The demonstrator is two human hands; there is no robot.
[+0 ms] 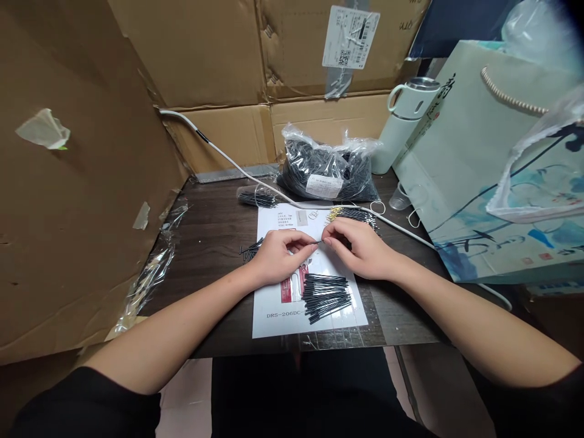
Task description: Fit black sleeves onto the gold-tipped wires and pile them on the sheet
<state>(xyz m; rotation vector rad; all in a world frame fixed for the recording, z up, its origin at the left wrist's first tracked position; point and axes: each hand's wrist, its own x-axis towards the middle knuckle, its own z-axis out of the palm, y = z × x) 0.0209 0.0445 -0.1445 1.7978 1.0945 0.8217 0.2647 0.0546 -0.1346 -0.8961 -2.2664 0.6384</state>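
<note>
In the middle of the head view, my left hand (280, 254) and my right hand (362, 246) face each other with fingertips pinched. Between them runs a thin black wire (318, 243), with one end in each pinch; fine detail at its ends is too small to make out. Below, a pile of short black tubes or wires (326, 295) lies on a printed white sheet (269, 325). Some short black pieces (250, 248) show beside my left hand, partly covered by it. Behind my right hand is a bundle of black wires with yellowish and silvery ends (353, 215).
A clear bag of black pieces (328, 167) stands at the back, with a smaller bundle (258, 198) beside it. A white cable (232, 163) crosses the table. A pale bottle (401, 128) and paper bag (497, 164) stand right; cardboard (68, 231) walls the left.
</note>
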